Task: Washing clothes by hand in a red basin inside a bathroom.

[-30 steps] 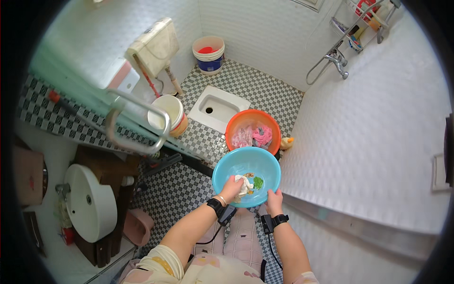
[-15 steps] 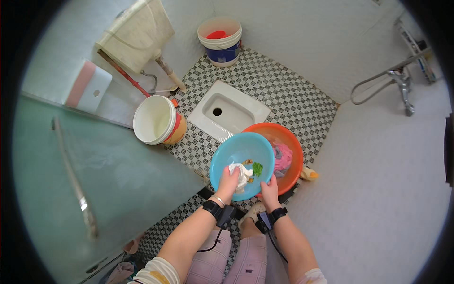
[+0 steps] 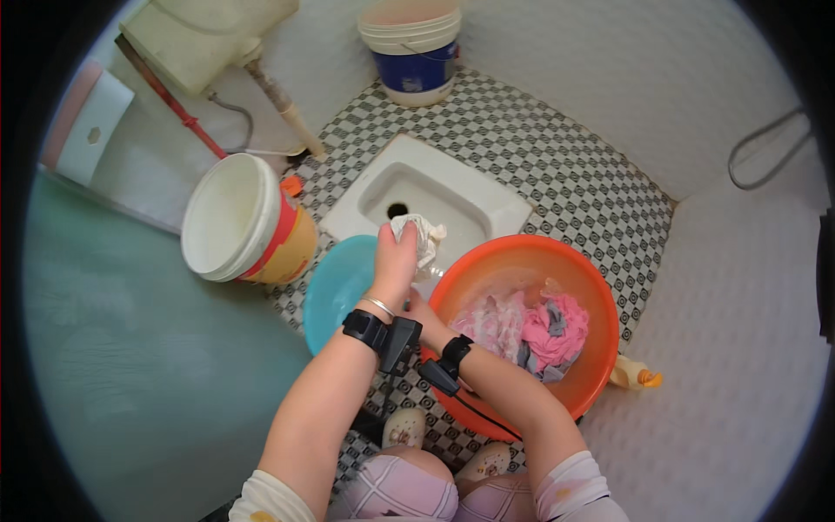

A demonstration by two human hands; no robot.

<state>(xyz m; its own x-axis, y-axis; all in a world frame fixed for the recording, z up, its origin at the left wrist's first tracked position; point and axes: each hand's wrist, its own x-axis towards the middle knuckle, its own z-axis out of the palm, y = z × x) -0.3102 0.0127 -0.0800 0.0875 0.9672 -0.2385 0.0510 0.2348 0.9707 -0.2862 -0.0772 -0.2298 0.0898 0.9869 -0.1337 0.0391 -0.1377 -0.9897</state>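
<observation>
My left hand (image 3: 397,261) is closed on a bunched white cloth (image 3: 424,239), held over the near part of the white squat toilet (image 3: 496,204). Below and to its left is the light blue basin (image 3: 335,291), partly covered by my left forearm. My right hand (image 3: 422,315) is at the basin's right side, closed at its rim; my left wrist hides some of its fingers. To the right stands an orange basin (image 3: 609,304) with wet pink and grey cloth (image 3: 557,331) in it.
A white bucket with a red and yellow side (image 3: 291,239) stands left of the toilet. A blue and white bucket (image 3: 413,74) is in the far corner. A pale bottle with an orange cap (image 3: 631,372) lies beside the orange basin. A hose (image 3: 757,178) hangs on the right wall.
My left hand has lifted the white cloth out of the blue basin and moved it forward over the toilet. The blue basin and my right hand have shifted left, uncovering more of the orange basin.
</observation>
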